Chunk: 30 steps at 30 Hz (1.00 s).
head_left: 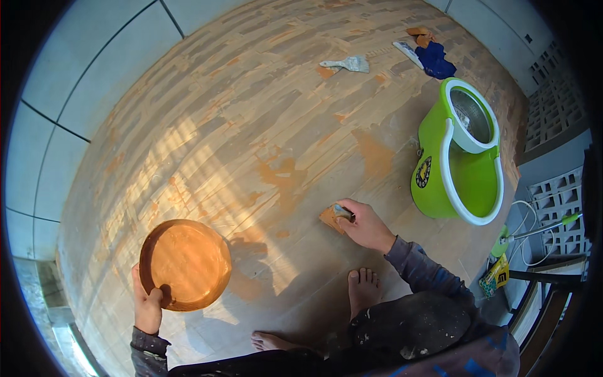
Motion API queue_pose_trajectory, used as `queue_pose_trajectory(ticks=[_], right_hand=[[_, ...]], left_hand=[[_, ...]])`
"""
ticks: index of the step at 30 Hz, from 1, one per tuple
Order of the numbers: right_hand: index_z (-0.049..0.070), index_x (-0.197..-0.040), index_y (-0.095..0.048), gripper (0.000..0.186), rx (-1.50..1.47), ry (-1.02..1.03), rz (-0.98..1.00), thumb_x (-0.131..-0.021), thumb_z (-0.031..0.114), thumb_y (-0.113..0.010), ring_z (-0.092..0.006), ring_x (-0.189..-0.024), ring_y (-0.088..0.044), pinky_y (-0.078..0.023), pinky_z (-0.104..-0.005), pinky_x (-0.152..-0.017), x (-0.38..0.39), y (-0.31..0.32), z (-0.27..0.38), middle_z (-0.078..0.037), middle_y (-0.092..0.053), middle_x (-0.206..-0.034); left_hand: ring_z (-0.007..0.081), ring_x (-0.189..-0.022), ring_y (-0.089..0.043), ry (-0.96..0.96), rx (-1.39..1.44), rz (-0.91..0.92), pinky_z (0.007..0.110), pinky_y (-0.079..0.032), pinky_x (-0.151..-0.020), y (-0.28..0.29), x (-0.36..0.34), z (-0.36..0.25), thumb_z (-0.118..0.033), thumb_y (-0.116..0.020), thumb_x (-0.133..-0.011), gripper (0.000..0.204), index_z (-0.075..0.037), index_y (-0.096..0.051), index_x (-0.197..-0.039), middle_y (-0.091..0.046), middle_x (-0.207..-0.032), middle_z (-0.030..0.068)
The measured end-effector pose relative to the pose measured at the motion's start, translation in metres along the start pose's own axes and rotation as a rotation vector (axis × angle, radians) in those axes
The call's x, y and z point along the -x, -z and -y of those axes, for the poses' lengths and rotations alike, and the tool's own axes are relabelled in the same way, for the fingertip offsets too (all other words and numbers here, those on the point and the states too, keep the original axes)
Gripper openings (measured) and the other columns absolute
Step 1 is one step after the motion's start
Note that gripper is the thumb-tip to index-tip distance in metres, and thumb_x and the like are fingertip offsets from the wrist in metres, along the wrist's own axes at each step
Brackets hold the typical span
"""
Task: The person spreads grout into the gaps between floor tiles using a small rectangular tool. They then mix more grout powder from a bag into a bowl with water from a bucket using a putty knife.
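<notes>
Orange dish (pixel 185 261) in the left hand (pixel 148 309), smeared spreader (pixel 331 218) in the right hand (pixel 365 227)

The left fingers grasp the dish by its lower left edge, the thumb toward the rim and the other fingers against the outer wall, so the dish lies up and to the right of them. The right hand is closed around the spreader, which juts out to the left of the fingertips, low over the floor (pixel 251 94); whether its edge touches the surface cannot be told.

The dish is round and shallow, its inside coated with a smooth, wet-looking orange layer that runs up the wall. The spreader is a small flat piece, orange on its outer face and greyish-blue near the fingers. The floor has a pattern of staggered, wood-toned strips, with matt orange smears (pixel 282 179) scattered over it in ragged patches (sunlight falls in slanting stripes across some of them).

Near the right side stands a glossy green plastic bucket (pixel 427 195) with a thick white rim. Beyond it lie a crumpled dark blue cloth (pixel 434 61) and, farther left, a flat pale brush (pixel 352 64).
</notes>
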State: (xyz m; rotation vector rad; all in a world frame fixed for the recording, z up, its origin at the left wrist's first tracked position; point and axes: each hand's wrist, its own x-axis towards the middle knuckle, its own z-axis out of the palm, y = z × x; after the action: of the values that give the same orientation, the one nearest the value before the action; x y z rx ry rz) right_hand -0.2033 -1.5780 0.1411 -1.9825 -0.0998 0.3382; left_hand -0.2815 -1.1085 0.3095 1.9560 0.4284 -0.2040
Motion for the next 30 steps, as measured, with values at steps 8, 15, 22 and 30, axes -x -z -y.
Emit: queue_pose_trajectory(ticks=[8,15,22,30], right_hand=[[0.003,-0.112,-0.066,0.030,0.656,0.013,0.153,-0.084,0.008,-0.055,-0.0402,-0.092,-0.064,-0.050,-0.0478,-0.081,0.028,0.020,-0.003,-0.021,-0.067,-0.096],[-0.002,-0.088,-0.065,0.010,0.442,-0.035,-0.457,-0.087,0.001,-0.055,-0.0118,-0.071,-0.060,-0.050,-0.0261,-0.067,0.061,0.251,0.034,-0.004,-0.065,-0.079],[-0.006,-0.082,-0.067,0.023,0.152,-0.680,-0.119,-0.093,0.013,-0.060,-0.0203,-0.060,-0.065,-0.056,-0.0321,-0.055,0.023,0.287,-0.104,-0.009,-0.066,-0.071],[-0.004,-0.090,-0.069,0.024,0.269,-0.560,-0.350,-0.095,0.017,-0.060,-0.0219,-0.062,-0.069,-0.058,-0.0327,-0.057,0.014,0.291,-0.136,-0.011,-0.069,-0.076]], left_hand=[[0.0215,-0.129,-0.048,0.012,0.142,0.056,0.035,-0.037,-0.109,-0.021,-0.007,-0.002,-0.035,-0.046,-0.106,0.054,-0.002,-0.037,-0.147,-0.049,-0.141,0.0110],[0.0223,-0.133,-0.047,0.072,0.364,0.348,0.037,-0.036,-0.111,-0.086,-0.028,-0.013,-0.050,-0.037,-0.106,0.064,-0.001,-0.037,-0.148,-0.047,-0.145,0.0111],[0.0221,-0.134,-0.046,-0.264,-0.074,0.616,0.036,-0.037,-0.111,-0.237,-0.079,-0.019,-0.053,-0.033,-0.106,0.067,-0.002,-0.036,-0.149,-0.046,-0.147,0.0115],[0.0225,-0.134,-0.046,0.110,0.520,0.706,0.036,-0.036,-0.112,-0.346,-0.074,-0.038,-0.052,-0.029,-0.107,0.066,-0.001,-0.037,-0.148,-0.047,-0.147,0.0122]])
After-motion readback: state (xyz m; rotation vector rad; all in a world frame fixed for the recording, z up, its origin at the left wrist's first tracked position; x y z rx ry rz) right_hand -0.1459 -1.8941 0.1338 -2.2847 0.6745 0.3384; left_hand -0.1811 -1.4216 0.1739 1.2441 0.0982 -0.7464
